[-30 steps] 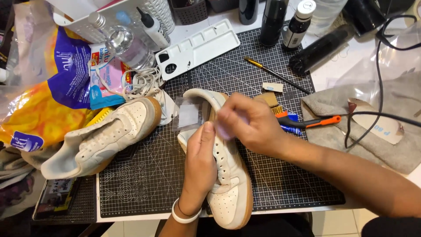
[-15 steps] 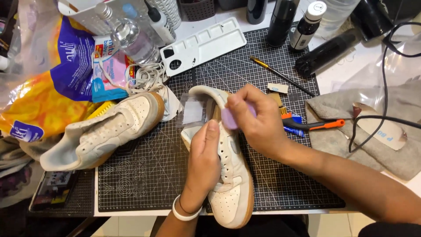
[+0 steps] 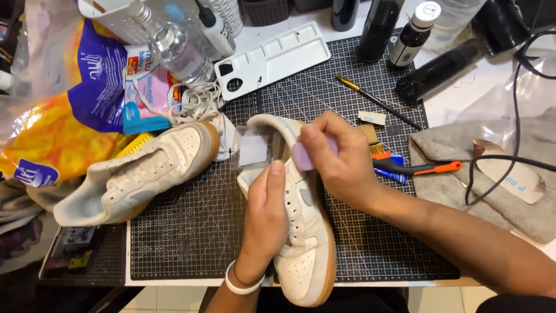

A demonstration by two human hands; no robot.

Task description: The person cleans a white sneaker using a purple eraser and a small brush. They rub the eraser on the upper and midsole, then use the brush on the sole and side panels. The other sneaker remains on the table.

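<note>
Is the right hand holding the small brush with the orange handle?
No, the right hand holds a small purple block against the shoe; the brush lies on the mat.

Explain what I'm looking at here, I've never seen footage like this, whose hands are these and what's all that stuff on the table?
This is one view, from a camera worn on a person's head, looking down at their own two bare hands over a worktable. No machine is involved.

The left hand, with a white wristband, grips a pale sneaker with a tan sole and steadies it. The right hand presses a small lilac block against the shoe near its opening.

Under them lies a dark cutting mat printed with a grid. To the left lies the second sneaker on its side, next to loose laces and a crinkled yellow and purple bag. Farther back are a white paint palette, a clear bottle and several dark bottles. On the right are a thin paintbrush, an orange-handled brush and a grey cloth crossed by a black cable.
</note>
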